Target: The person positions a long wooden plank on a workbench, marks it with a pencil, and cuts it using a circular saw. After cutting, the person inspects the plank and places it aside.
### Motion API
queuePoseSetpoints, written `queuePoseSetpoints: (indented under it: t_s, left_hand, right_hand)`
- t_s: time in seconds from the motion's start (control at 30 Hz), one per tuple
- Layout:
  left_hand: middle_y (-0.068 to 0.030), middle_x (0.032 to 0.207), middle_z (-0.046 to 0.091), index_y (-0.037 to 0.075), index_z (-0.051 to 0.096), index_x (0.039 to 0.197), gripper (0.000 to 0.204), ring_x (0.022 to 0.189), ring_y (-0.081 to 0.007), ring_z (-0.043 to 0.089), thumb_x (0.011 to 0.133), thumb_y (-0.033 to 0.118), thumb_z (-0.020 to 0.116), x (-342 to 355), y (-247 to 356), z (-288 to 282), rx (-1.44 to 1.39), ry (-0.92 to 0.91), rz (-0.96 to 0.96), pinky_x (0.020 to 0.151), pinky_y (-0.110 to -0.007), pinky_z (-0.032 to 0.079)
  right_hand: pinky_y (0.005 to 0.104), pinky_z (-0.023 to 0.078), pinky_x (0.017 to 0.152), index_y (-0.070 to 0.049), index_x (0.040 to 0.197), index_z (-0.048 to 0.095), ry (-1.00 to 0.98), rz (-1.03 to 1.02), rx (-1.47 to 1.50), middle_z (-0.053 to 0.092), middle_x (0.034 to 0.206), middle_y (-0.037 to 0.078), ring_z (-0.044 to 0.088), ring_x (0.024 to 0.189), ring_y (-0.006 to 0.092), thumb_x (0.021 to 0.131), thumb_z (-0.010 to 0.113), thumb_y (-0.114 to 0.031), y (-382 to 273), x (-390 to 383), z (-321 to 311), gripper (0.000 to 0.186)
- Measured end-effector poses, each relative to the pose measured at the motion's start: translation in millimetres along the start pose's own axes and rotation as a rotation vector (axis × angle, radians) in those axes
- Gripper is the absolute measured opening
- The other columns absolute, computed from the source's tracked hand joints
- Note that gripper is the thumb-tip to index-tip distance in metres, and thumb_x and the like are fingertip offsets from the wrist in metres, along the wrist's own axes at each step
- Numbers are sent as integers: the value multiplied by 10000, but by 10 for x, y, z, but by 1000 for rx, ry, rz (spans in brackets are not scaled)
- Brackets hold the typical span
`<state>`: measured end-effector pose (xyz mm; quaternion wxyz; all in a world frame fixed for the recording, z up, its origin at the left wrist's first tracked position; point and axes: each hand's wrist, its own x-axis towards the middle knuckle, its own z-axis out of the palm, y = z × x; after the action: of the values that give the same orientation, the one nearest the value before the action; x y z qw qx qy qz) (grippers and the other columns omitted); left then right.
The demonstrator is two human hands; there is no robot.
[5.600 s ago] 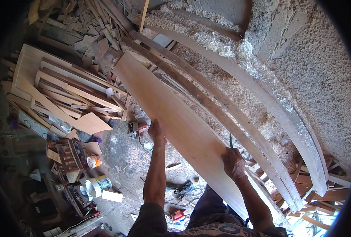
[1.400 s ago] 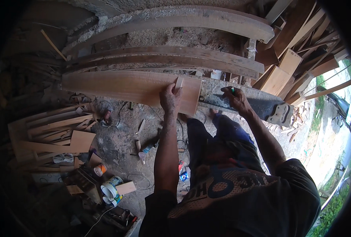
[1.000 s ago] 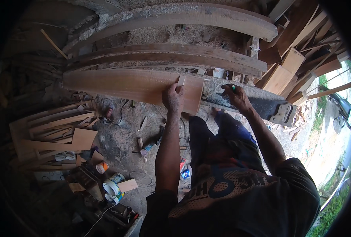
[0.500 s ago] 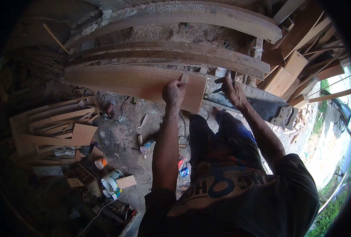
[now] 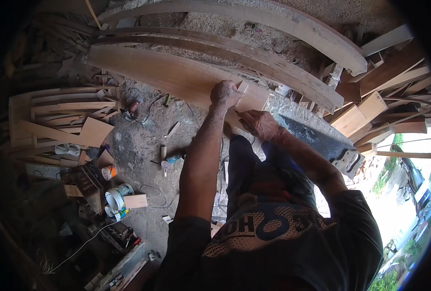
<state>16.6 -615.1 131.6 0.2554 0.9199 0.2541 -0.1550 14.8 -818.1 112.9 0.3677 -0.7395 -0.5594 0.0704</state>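
A long light-brown wooden board (image 5: 176, 72) stretches from the far left to in front of me. Near its right end, my left hand (image 5: 226, 96) is closed on a small pale wood piece (image 5: 243, 88), pressing it against the board's face. My right hand (image 5: 261, 124) is at the board's near edge, just right of the left hand. Its fingers are pinched together, and whatever slim thing they hold is mostly hidden. To the right of the board lies a handsaw with a dark blade (image 5: 307, 132) and a pale grip (image 5: 349, 162).
Curved beams (image 5: 254, 10) and long planks (image 5: 215, 46) lie beyond the board. Boards are stacked at right (image 5: 356, 119), with more wood pieces (image 5: 70, 116) at left. A power tool (image 5: 132, 109) with a cord, a white bucket (image 5: 116, 199) and offcuts are on the floor.
My right hand has moved left and nearer, from beside the board's end to its near edge, next to my left hand. The view has tilted; the left hand keeps holding the wood piece.
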Motion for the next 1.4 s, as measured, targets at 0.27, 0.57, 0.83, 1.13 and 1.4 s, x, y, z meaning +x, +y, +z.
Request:
queuePoseSetpoints:
  t_s: [0.27,0.57,0.83,1.13,1.4]
  left_hand:
    - [-130,906,735,99,747,849,350,879,-292,711,673,382,854,-1,11,-6,-3,7,-41,795,-407,550]
    - [-117,925,743,102,745,856,338,901,-274,713,690,376,851,-20,69,-36,-20,-17,-64,815,-395,550]
    - [-117,964,742,106,744,893,335,931,-275,708,697,355,852,-42,54,-44,-9,-15,-70,829,-393,550]
    - [-111,958,744,111,751,907,312,914,-287,713,729,360,807,-35,-48,2,-30,21,-34,823,-397,556]
    - [-80,747,687,-18,671,895,245,717,-162,672,879,223,712,-609,-1553,-384,-1008,613,-59,673,-307,545]
  right_hand:
    - [345,566,626,-71,999,570,36,-74,-207,561,815,47,651,753,208,829,647,-150,-23,131,154,202]
    - [346,555,639,-77,1036,570,-54,-73,-202,578,859,54,650,787,233,807,660,-115,7,159,131,249]
    - [376,556,657,-65,1033,578,-52,-50,-152,591,850,81,650,794,272,829,654,-96,15,148,157,220]
    - [406,552,630,-51,1027,633,52,39,28,665,854,140,682,743,343,881,642,-83,-267,359,-251,149]
    - [385,543,665,-108,1179,658,239,280,-70,715,880,119,702,749,286,966,626,-202,-298,656,-371,236]
